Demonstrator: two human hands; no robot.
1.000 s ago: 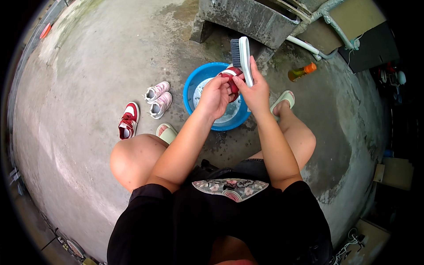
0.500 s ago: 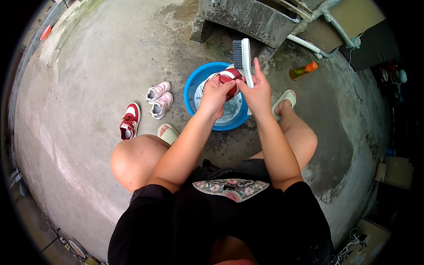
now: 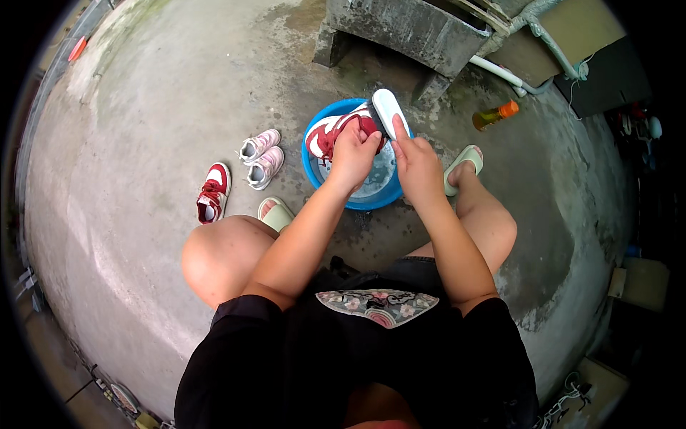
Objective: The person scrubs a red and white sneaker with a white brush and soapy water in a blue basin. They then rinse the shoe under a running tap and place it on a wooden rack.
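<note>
Over a blue basin (image 3: 309,169) of cloudy, sudsy water, my left hand (image 3: 353,156) grips a red and white sneaker (image 3: 326,133) by its heel end. My right hand (image 3: 417,163) is closed around the handle of a white scrub brush (image 3: 386,107), index finger stretched along its back. The dark bristles press against the end of the sneaker nearest my right hand; most of them are hidden behind the brush's back. A matching red and white sneaker (image 3: 214,191) stands on the concrete at the left, by my knee.
Two pale pink sneakers (image 3: 261,157) stand left of the basin. A bottle with an orange cap (image 3: 494,115) lies to the right. Beyond the basin is a concrete trough (image 3: 407,32), with white pipes (image 3: 498,71) beside it. My feet in green slippers (image 3: 277,214) flank the basin.
The sneaker has turned and extends leftward from my left hand, showing more of its side. My right hand has rotated the brush, so its white back faces up and its bristles meet the sneaker.
</note>
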